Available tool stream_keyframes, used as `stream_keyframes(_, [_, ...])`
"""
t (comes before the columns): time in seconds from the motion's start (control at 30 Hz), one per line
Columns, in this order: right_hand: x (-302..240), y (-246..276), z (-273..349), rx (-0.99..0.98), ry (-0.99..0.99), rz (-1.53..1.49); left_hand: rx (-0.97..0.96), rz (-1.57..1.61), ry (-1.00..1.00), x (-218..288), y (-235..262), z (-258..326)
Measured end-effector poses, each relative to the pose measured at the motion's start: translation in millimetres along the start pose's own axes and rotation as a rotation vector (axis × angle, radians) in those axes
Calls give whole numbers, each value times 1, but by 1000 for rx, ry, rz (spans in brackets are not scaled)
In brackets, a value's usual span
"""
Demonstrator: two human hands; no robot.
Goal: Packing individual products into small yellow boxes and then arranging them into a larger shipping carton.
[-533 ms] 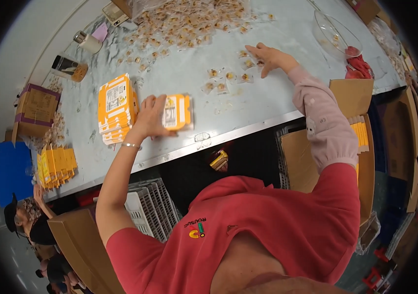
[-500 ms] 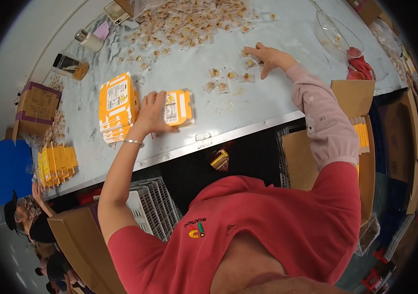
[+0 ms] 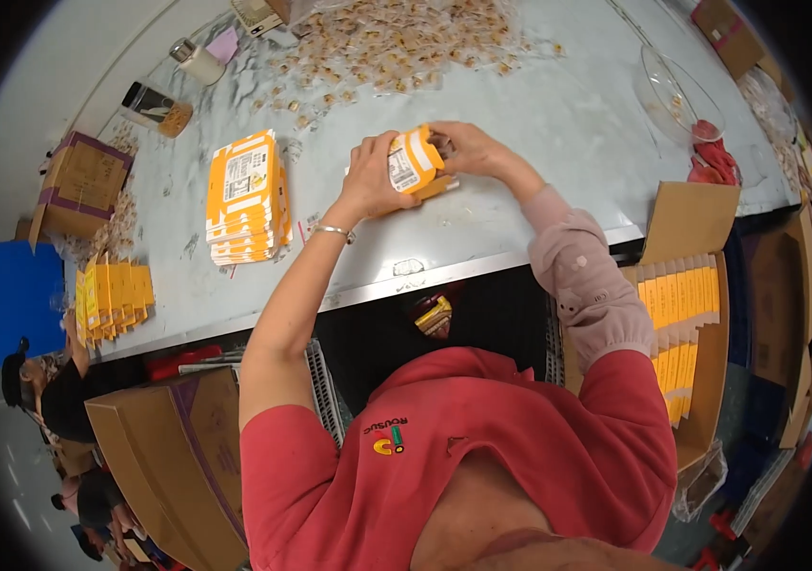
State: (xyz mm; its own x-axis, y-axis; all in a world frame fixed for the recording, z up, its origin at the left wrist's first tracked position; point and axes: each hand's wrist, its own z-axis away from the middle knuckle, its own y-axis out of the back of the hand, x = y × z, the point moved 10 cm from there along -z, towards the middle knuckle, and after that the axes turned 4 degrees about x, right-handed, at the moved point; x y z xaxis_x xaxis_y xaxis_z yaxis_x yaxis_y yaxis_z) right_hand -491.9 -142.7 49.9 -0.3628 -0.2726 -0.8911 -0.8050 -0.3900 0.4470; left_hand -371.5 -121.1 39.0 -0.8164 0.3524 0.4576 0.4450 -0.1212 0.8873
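My left hand [image 3: 375, 178] is wrapped around a small yellow-and-white carton [image 3: 410, 164], tilted just above the tabletop. At the carton's right end, which looks unfolded, my right hand [image 3: 471, 150] has its fingers curled in against the opening. What those fingers hold is hidden. To the left lies a stack of flat yellow-and-white cartons [image 3: 246, 186]. Toward the far edge spreads a heap of small clear-wrapped packets [image 3: 396, 48], with a few stray ones on its left.
An open cardboard box [image 3: 706, 357] holding rows of yellow cartons stands at my right. Upright yellow cartons [image 3: 116, 295] are at the far left, near a co-worker. A clear bowl [image 3: 680, 95], a red cloth [image 3: 713, 157], a jar [image 3: 157, 109] and a bottle [image 3: 197, 62] sit on the table.
My left hand has moved right with the carton, lifting and tilting it. My right hand has come left to the carton's end. The loose packets near it no longer show on the table.
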Motion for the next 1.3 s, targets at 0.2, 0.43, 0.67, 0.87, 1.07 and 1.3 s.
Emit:
stream_keyframes(0.2, [-108,31,18,131,166,-47,417,632,-52,-11,36,26])
stream_keyframes(0.43, [-65,-26,59,654,207,-328,588,651,50,7,47,52])
stream_keyframes(0.67, [-97,-5,66,590,212,-500,546,910,-72,20,88,74])
stream_keyframes(0.87, [-31,-27,64,658,-8,-687,524,889,114,10,60,75])
stream_keyframes(1.07, [-25,-47,67,724,6,-957,554,910,282,-5,42,75])
stream_keyframes(1.3, [-13,-38,66,728,109,-929,638,1110,106,16,51,94])
